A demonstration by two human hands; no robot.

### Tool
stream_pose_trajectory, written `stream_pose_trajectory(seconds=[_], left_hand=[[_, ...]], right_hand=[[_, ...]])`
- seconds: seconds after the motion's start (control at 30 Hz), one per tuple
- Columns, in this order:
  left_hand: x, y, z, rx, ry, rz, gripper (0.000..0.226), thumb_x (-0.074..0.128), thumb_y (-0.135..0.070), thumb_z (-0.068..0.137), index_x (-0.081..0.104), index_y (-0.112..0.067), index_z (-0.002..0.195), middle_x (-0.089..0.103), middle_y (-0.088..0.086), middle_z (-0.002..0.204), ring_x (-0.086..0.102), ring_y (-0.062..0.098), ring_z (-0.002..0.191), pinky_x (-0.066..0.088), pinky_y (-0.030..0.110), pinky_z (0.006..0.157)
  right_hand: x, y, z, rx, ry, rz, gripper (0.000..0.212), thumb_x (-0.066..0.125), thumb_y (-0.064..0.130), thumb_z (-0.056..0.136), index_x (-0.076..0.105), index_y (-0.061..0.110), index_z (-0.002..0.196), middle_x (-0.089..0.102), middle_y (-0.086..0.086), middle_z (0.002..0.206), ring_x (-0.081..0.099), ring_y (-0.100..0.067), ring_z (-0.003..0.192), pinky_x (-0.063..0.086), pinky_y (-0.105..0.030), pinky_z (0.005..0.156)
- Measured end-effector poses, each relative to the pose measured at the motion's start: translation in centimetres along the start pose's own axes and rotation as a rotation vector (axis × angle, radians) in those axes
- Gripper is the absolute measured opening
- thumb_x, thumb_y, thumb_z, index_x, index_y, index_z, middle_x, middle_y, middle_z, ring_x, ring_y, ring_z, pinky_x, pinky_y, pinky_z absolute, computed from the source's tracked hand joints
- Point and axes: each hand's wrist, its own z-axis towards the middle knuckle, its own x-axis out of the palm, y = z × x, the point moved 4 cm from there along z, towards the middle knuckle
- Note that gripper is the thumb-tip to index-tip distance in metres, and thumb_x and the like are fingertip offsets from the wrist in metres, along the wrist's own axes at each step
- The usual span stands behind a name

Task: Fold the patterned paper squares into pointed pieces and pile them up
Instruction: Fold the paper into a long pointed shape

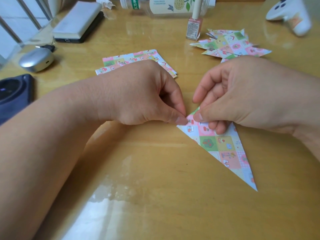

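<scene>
A patterned paper piece (225, 148), folded into a long point, lies on the wooden table with its tip toward the lower right. My left hand (142, 94) pinches its upper left corner between thumb and forefinger. My right hand (233, 94) pinches the same top edge just to the right, fingers curled over the paper. Behind my left hand lies a stack of flat patterned squares (138, 57), partly hidden by it. A pile of folded pointed pieces (232, 45) sits at the back right.
A pink nail polish bottle (194, 26) stands beside the folded pile. A power bank (78, 23), a grey earbud case (36, 59) and a dark phone (13, 90) lie at the left. A white controller (290, 14) and a clear bottle (166, 6) lie at the back.
</scene>
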Motion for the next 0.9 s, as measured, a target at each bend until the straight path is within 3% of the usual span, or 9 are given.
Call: stream_pose_trajectory(seconds=[0.33, 0.57, 0.9], left_hand=[[0.02, -0.07, -0.06, 0.005, -0.006, 0.021, 0.014, 0.083, -0.045, 0.067, 0.08, -0.034, 0.075, 0.072, -0.01, 0.068, 0.065, 0.01, 0.066, 0.051, 0.027, 0.069], [0.5, -0.66, -0.4, 0.017, -0.028, 0.115, 0.025, 0.082, -0.051, 0.064, 0.073, -0.028, 0.069, 0.067, -0.017, 0.064, 0.059, 0.001, 0.059, 0.043, 0.011, 0.055], [0.41, -0.63, -0.4, 0.005, -0.025, 0.094, 0.02, 0.083, -0.049, 0.065, 0.076, -0.031, 0.069, 0.066, -0.013, 0.06, 0.059, 0.009, 0.06, 0.044, 0.017, 0.057]], right_hand=[[-0.05, -0.1, 0.08, -0.01, -0.007, -0.004, 0.024, 0.082, -0.003, 0.072, 0.064, 0.008, 0.083, 0.071, -0.015, 0.061, 0.066, -0.024, 0.044, 0.054, -0.03, 0.043], [-0.04, -0.17, 0.11, -0.004, 0.012, -0.014, 0.022, 0.079, -0.004, 0.075, 0.064, 0.008, 0.085, 0.071, -0.015, 0.061, 0.066, -0.024, 0.045, 0.055, -0.032, 0.046], [0.24, -0.07, -0.17, 0.007, 0.039, 0.019, 0.019, 0.076, -0.006, 0.08, 0.063, 0.007, 0.088, 0.071, -0.018, 0.065, 0.073, -0.031, 0.058, 0.062, -0.044, 0.053]])
